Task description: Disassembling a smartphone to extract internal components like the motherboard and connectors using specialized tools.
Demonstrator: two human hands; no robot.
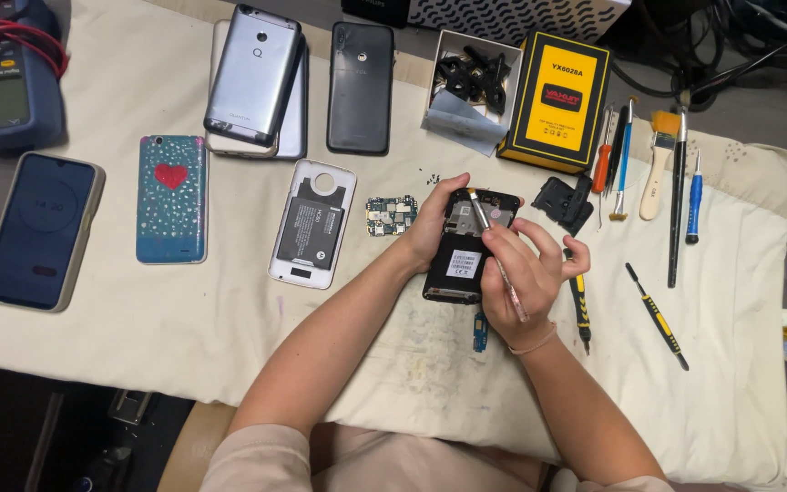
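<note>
An opened black phone lies face down on the cream cloth, its insides showing. My left hand grips its upper left edge. My right hand holds a thin tool with a clear handle, its tip resting at the phone's top end. Left of the phone lie a small green circuit board and a white back cover with a black battery. A small blue part sits below the phone.
Several phones lie at the back left: a teal heart case, a dark-screened one, silver ones, a black one. A yellow box, a parts box, a brush and screwdrivers lie right.
</note>
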